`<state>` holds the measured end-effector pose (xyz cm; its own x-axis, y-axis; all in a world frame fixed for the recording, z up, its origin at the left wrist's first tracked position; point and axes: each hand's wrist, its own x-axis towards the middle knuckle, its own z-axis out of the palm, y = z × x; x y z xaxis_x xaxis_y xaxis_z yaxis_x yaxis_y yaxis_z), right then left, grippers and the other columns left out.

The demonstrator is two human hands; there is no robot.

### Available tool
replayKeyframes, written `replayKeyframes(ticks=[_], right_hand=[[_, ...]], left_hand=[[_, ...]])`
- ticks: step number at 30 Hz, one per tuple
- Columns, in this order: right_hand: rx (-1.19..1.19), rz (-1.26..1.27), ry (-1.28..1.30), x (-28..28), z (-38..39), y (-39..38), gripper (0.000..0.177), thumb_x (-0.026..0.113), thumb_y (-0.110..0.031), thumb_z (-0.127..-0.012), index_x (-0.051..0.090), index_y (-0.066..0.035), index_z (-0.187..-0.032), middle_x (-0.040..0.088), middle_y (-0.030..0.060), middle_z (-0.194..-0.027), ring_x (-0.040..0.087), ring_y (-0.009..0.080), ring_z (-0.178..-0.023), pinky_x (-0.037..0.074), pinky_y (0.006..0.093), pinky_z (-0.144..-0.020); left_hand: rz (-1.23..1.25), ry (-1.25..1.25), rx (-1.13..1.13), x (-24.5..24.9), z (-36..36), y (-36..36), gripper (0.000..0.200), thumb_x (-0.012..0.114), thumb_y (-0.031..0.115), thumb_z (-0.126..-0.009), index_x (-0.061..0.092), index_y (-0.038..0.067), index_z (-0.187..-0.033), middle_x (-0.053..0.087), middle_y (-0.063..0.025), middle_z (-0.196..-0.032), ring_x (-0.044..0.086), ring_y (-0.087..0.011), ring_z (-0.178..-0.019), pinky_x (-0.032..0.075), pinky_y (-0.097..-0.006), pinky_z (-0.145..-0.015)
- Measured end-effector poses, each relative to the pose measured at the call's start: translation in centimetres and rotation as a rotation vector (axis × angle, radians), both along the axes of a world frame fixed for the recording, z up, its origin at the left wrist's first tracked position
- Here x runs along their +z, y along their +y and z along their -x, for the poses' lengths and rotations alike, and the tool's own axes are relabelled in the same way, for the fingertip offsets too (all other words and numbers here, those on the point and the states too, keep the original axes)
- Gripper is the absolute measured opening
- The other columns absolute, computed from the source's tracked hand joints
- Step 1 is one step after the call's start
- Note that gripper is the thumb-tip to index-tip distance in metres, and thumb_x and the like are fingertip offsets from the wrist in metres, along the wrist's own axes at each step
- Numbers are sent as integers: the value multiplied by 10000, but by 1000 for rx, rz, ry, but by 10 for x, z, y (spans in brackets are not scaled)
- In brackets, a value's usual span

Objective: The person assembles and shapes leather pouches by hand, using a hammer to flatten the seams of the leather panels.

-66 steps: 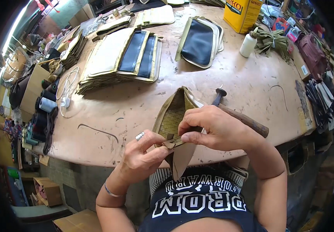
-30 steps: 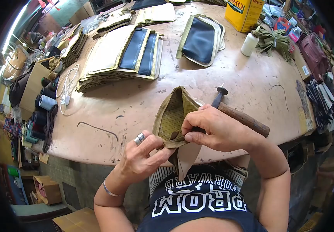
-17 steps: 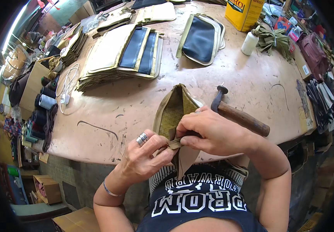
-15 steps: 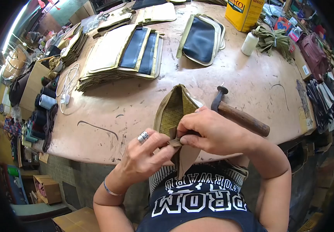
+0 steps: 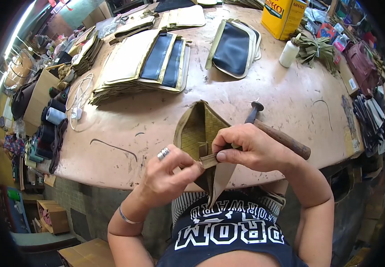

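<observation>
An olive-green pouch piece (image 5: pixel 190 130) with a woven-look pattern stands partly spread at the table's near edge, its lower end hanging toward my lap. A short brownish-olive strip (image 5: pixel 208 161) at its near side is stretched between my hands. My left hand (image 5: pixel 166 175), with a silver ring, pinches the strip's left end between thumb and fingertips. At the other end, my right hand (image 5: pixel 252 147) grips the strip with thumb and bent fingers, which partly hide it. Just beyond the right hand lies a hammer (image 5: pixel 286 140) with a wooden handle and dark metal head.
Stacked white and dark-blue panels (image 5: pixel 125 62) lie at the back left. More blue panels (image 5: pixel 232 49), a white bottle (image 5: pixel 289 52) and a yellow can (image 5: pixel 283 18) stand farther back. Thread spools (image 5: pixel 55 116) line the left edge; a curved dark strip (image 5: pixel 114 148) lies nearby.
My hands have drawn slightly apart, and more of the strip shows between them. The pouch piece has tilted a little left and opened wider.
</observation>
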<state>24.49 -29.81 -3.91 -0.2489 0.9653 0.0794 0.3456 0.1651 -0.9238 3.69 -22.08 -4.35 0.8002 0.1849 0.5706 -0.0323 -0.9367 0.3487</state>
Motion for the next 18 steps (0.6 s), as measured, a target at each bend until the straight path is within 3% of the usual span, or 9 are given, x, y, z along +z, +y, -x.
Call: replayKeyframes(ticks=[3,6,7,11,18], right_hand=[[-8,85,26,1,1,0,196,596,-167,-807,595,16,-879,606,169,-766,583,264,-704,446,344,-637],[10,-9,-69,-1,5,-1,187,610,-157,-810,563,24,-805,602,133,-754,587,239,-720,440,303,-621],[26,22,-151,7,7,-1,197,622,-182,-802,570,8,-789,588,153,-745,568,301,-717,425,341,-634],[-23,-117,-186,-2,10,-5,189,634,-191,-791,570,-15,-773,565,138,-709,539,309,-685,399,368,-669],[-76,-111,-148,-4,13,-3,196,639,-183,-786,568,-2,-760,554,124,-679,535,284,-662,411,346,-651]], left_hand=[[-116,-16,-32,-1,-1,-2,217,699,73,-548,621,70,-751,506,-17,-747,503,-152,-586,424,-255,-472],[-136,-11,-56,0,-2,-4,226,706,121,-537,625,70,-742,503,-23,-759,506,-162,-603,431,-265,-483],[-133,-13,-57,0,-3,-3,232,706,122,-539,625,67,-749,503,-26,-763,507,-165,-607,433,-268,-487],[-137,33,-48,1,-2,-4,253,705,115,-562,614,51,-789,500,-36,-770,510,-176,-618,442,-279,-506],[54,32,18,-4,-2,1,260,713,62,-620,595,52,-851,539,-60,-794,543,-217,-654,457,-319,-548]])
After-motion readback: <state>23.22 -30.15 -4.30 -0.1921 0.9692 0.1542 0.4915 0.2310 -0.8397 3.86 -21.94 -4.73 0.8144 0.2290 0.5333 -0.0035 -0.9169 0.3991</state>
